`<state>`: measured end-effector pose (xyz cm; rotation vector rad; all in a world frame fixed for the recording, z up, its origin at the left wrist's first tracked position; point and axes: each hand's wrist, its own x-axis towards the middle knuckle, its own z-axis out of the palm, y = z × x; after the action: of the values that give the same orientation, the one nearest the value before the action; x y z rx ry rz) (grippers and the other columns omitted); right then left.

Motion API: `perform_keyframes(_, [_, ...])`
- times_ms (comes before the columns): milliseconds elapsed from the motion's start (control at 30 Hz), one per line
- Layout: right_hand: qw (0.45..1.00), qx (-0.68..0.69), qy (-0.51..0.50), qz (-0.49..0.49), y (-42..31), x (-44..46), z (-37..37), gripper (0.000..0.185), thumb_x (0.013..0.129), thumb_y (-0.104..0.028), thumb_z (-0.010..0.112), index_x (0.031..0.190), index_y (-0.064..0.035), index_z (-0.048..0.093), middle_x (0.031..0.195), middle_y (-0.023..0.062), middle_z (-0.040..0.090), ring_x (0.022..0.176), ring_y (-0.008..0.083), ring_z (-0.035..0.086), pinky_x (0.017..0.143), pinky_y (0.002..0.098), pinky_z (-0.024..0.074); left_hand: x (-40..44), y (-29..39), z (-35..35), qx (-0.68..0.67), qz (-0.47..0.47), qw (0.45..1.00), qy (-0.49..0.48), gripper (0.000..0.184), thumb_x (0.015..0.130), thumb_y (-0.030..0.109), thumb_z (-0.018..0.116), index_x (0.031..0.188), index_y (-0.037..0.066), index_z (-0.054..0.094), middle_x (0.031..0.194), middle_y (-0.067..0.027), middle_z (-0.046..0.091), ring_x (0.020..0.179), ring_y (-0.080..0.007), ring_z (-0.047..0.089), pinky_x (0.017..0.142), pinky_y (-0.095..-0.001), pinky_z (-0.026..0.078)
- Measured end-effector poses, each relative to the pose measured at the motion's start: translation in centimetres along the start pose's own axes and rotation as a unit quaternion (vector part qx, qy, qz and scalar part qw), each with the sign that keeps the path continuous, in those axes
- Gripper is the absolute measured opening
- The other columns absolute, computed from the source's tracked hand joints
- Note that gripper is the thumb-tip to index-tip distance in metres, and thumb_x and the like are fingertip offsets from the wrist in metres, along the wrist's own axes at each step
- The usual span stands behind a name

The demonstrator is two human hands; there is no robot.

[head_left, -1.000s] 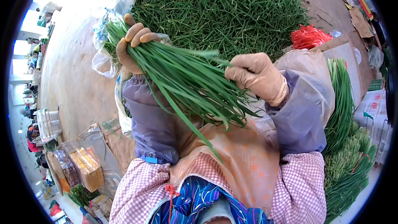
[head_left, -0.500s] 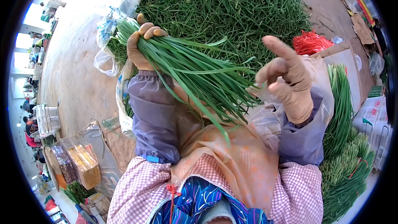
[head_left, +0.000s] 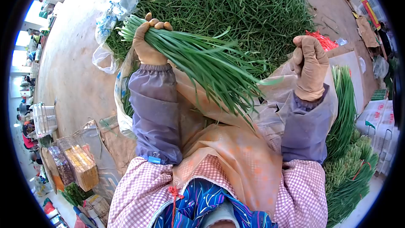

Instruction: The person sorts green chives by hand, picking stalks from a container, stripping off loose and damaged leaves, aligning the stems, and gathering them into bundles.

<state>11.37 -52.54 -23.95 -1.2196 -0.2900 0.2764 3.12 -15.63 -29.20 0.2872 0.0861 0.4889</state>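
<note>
My left hand [head_left: 148, 42], in a tan glove, is wrapped round a bunch of garlic chives [head_left: 198, 61] near its pale cut ends. The long green leaves fan out to the right over my lap. To the right, my right hand [head_left: 311, 65], also gloved, is raised with its fingers curled closed. Whatever those fingers hold, if anything, cannot be made out. Just behind that hand lies a pile of red ties [head_left: 324, 41], partly covered by it. A big heap of loose green chives [head_left: 228, 12] spreads out in front of me.
On my right lie stacked chive bundles [head_left: 344, 101], some with red ties [head_left: 362, 170], beside a white plastic crate [head_left: 379, 122]. Plastic sheeting [head_left: 104, 57] edges the heap. Packed boxes [head_left: 78, 164] stand at left on the floor, with people farther off. An orange-brown apron [head_left: 228, 143] covers my lap.
My right hand has moved outward, away from the leaf tips to the red ties, and its extended fingers have curled in. My left hand keeps its hold on the chives, tilted slightly differently.
</note>
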Motion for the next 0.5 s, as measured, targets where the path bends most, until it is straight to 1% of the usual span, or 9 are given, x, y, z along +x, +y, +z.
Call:
perform_keyframes(100, [0.987, -0.14, 0.068, -0.041, 0.4, -0.6, -0.5, 0.015, 0.093, -0.013, 0.062, 0.103, -0.0031, 0.068, 0.08, 0.0034, 0.066, 0.061, 0.0074, 0.055, 0.059, 0.0195, 0.0451, 0.4, -0.7, -0.3, 0.045, 0.041, 0.995, 0.082, 0.024, 0.083, 0.002, 0.055, 0.107, 0.003, 0.052, 0.079, -0.0064, 0.056, 0.069, -0.0213, 0.057, 0.082, -0.046, 0.051])
perform_keyframes(133, [0.983, -0.159, 0.077, -0.045, 0.7, -0.7, -1.1, 0.017, 0.092, -0.008, 0.062, 0.108, -0.003, 0.067, 0.089, 0.0052, 0.068, 0.071, 0.0084, 0.059, 0.068, 0.0202, 0.049, 0.5, -0.9, -0.3, 0.062, 0.057, 0.99, 0.109, 0.023, 0.084, 0.002, 0.055, 0.106, 0.003, 0.052, 0.078, -0.0065, 0.056, 0.069, -0.0215, 0.057, 0.082, -0.0463, 0.051])
perform_keyframes(200, [0.974, -0.173, 0.123, -0.077, 0.7, -0.6, -2.2, 0.018, 0.092, -0.005, 0.062, 0.109, -0.0024, 0.067, 0.093, 0.0065, 0.068, 0.079, 0.0094, 0.061, 0.074, 0.0212, 0.0504, 0.7, -1.3, -0.1, 0.086, 0.076, 0.98, 0.163, 0.019, 0.084, 0.002, 0.054, 0.103, 0.004, 0.052, 0.076, -0.007, 0.056, 0.068, -0.0226, 0.056, 0.08, -0.0463, 0.052])
perform_keyframes(300, [0.976, -0.087, 0.15, -0.129, -0.7, -0.7, -1.9, 0.021, 0.091, -0.003, 0.062, 0.112, -0.0021, 0.066, 0.098, 0.0081, 0.069, 0.087, 0.0134, 0.064, 0.082, 0.0256, 0.0523, 0.4, -2.0, 0.4, 0.151, 0.08, 0.972, 0.163, 0.024, 0.083, 0.0, 0.057, 0.105, 0.006, 0.052, 0.076, -0.0074, 0.056, 0.067, -0.0233, 0.056, 0.077, -0.0446, 0.054])
perform_keyframes(333, [0.973, -0.065, 0.149, -0.164, -1.9, -1.2, -0.4, 0.022, 0.091, -0.003, 0.062, 0.112, -0.0022, 0.066, 0.097, 0.0082, 0.069, 0.087, 0.0147, 0.064, 0.083, 0.027, 0.0525, 0.4, -2.5, 0.7, 0.195, 0.079, 0.963, 0.168, 0.029, 0.083, -0.001, 0.059, 0.11, 0.006, 0.052, 0.078, -0.0084, 0.057, 0.071, -0.0242, 0.058, 0.081, -0.0483, 0.05])
perform_keyframes(367, [0.978, -0.029, 0.084, -0.189, -2.9, -1.8, 1.9, 0.029, 0.086, -0.007, 0.068, 0.115, -0.0028, 0.064, 0.11, 0.0108, 0.066, 0.098, 0.0174, 0.062, 0.088, 0.0303, 0.051, 0.0, -3.1, 1.4, 0.241, 0.064, 0.952, 0.178, 0.037, 0.083, -0.001, 0.061, 0.116, 0.01, 0.051, 0.077, -0.0089, 0.058, 0.073, -0.0255, 0.058, 0.079, -0.0484, 0.05])
perform_keyframes(400, [0.942, -0.203, -0.001, -0.267, -3.0, -1.5, 2.7, 0.052, 0.077, -0.014, 0.075, 0.123, -0.0026, 0.055, 0.125, 0.0132, 0.056, 0.113, 0.023, 0.054, 0.097, 0.0364, 0.0445, 0.3, -3.3, 0.9, 0.221, 0.006, 0.962, 0.158, 0.042, 0.083, -0.001, 0.061, 0.121, 0.013, 0.05, 0.076, -0.0088, 0.057, 0.074, -0.026, 0.059, 0.078, -0.0471, 0.05])
perform_keyframes(433, [0.865, -0.378, -0.082, -0.319, -2.9, -1.0, 3.2, 0.075, 0.068, -0.021, 0.082, 0.132, -0.0023, 0.046, 0.14, 0.0156, 0.045, 0.128, 0.0285, 0.045, 0.106, 0.0426, 0.0381, -0.3, -4.2, 1.5, 0.237, -0.023, 0.965, 0.105, 0.049, 0.084, -0.001, 0.061, 0.127, 0.017, 0.047, 0.077, -0.0075, 0.057, 0.074, -0.0241, 0.059, 0.077, -0.0449, 0.05])
perform_keyframes(500, [0.879, -0.386, -0.148, -0.236, 0.8, -1.8, 7.3, 0.103, 0.069, -0.045, 0.075, 0.147, -0.0021, 0.023, 0.148, 0.0204, 0.033, 0.14, 0.034, 0.028, 0.113, 0.054, 0.019, -2.1, -6.7, 3.6, 0.303, -0.022, 0.952, 0.019, 0.056, 0.086, 0.002, 0.061, 0.135, 0.017, 0.042, 0.081, -0.0045, 0.055, 0.077, -0.0173, 0.057, 0.08, -0.0381, 0.051])
